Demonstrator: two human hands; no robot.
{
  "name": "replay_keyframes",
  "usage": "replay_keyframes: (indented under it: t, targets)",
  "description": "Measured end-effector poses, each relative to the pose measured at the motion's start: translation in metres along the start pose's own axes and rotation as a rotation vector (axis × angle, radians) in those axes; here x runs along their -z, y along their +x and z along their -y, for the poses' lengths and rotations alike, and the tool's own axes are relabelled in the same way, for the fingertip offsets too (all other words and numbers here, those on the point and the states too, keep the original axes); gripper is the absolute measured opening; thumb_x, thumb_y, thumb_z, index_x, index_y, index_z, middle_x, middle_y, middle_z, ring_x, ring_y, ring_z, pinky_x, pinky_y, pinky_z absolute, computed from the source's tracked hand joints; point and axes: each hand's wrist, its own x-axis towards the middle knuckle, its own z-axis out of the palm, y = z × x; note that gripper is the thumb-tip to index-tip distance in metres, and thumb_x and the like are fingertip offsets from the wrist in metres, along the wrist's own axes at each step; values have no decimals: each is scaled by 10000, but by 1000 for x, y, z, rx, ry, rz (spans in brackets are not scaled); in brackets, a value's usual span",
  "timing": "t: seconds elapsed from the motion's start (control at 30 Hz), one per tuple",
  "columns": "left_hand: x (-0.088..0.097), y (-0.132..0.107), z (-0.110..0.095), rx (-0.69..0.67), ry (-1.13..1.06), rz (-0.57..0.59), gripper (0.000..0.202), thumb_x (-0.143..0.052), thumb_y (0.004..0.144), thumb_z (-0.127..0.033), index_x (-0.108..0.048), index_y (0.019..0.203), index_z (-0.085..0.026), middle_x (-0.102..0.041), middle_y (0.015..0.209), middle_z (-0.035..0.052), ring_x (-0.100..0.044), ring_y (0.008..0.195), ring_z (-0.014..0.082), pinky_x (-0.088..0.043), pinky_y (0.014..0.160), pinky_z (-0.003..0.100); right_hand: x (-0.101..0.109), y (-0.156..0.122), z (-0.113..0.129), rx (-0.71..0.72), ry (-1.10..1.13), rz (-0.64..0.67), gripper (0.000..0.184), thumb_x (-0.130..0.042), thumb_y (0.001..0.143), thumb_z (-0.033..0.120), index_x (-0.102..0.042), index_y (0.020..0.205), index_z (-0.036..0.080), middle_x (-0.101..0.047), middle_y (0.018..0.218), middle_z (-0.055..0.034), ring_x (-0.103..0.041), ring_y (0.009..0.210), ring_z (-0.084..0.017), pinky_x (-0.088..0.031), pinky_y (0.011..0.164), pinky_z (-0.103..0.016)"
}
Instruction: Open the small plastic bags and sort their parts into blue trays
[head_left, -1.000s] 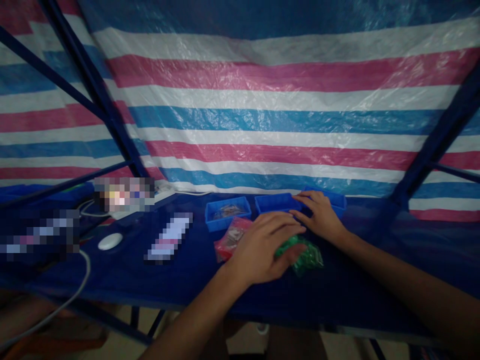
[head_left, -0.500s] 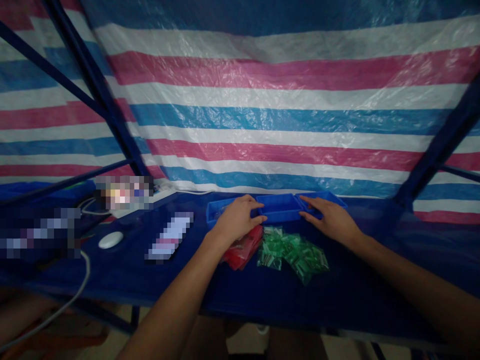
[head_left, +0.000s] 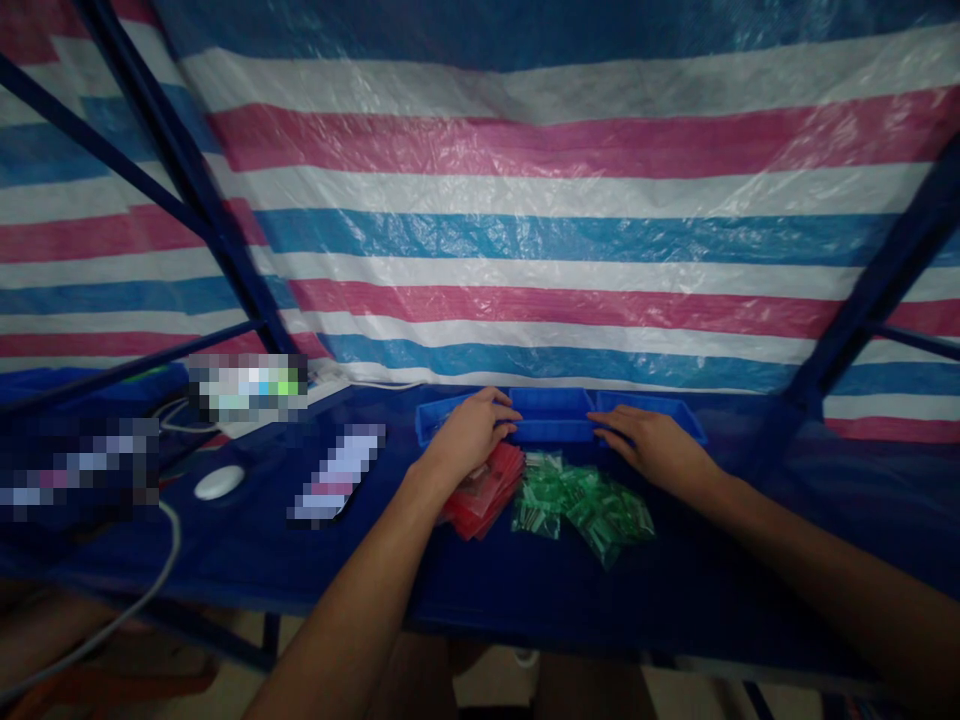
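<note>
Three shallow blue trays stand in a row at the back of the table. At the left end of the middle blue tray, my left hand has its fingers and thumb closed on the corner. My right hand grips the opposite end in the same way. My left hand partly covers the left blue tray, which has small items inside that I cannot make out. Behind my right hand is the right blue tray. Red plastic bags lie below my left hand, beside green-tinted clear packets of small parts.
Left of the bags lie a blurred-out phone and a white computer mouse. A pale cable hangs over the table's front edge at left. Blue metal posts frame a striped plastic sheet behind the table.
The middle tray has turned straighter and shifted slightly left between my hands. The right tray sits a little further right. My fingers have drawn closer to their thumbs.
</note>
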Motion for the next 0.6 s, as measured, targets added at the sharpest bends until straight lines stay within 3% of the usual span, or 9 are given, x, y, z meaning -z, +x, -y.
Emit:
replay_keyframes:
  t: [0.33, 0.47, 0.53, 0.6]
  targets:
    - [0, 4, 6, -42, -24, 10, 267, -604, 995, -197, -808, 1158, -249, -695, 1303, 74, -685, 1174, 203, -517, 1097, 347, 2, 3, 4, -33, -32, -4, 338, -522, 1056, 313, -719, 1321, 239, -794, 1155, -107, -759, 1040, -284, -587, 965, -425]
    - [7, 1, -2, -71, -11, -29, 275, -611, 1018, -343, -777, 1208, -232, -707, 1308, 74, -656, 1233, 218, -486, 1127, 347, 2, 3, 7, -47, -56, -10, 335, -503, 1066, 322, -720, 1302, 223, -790, 1144, -111, -760, 1031, -282, -588, 948, -411]
    - [17, -1, -7, -11, 25, -107, 390, -569, 1030, -483, -735, 1273, -226, -716, 1301, 81, -654, 1231, 229, -478, 1129, 351, 1, 2, 7, -42, -55, -23, 326, -511, 1059, 318, -724, 1290, 234, -794, 1124, -104, -759, 1026, -282, -590, 941, -402]
    - [30, -2, -7, 164, 126, -158, 467, -446, 1063, -539, -753, 1195, -214, -748, 1206, 99, -690, 1136, 246, -513, 1065, 366, 1, 2, 7, -32, -48, -35, 320, -521, 1049, 320, -727, 1285, 255, -800, 1101, -94, -759, 1023, -282, -593, 937, -396]
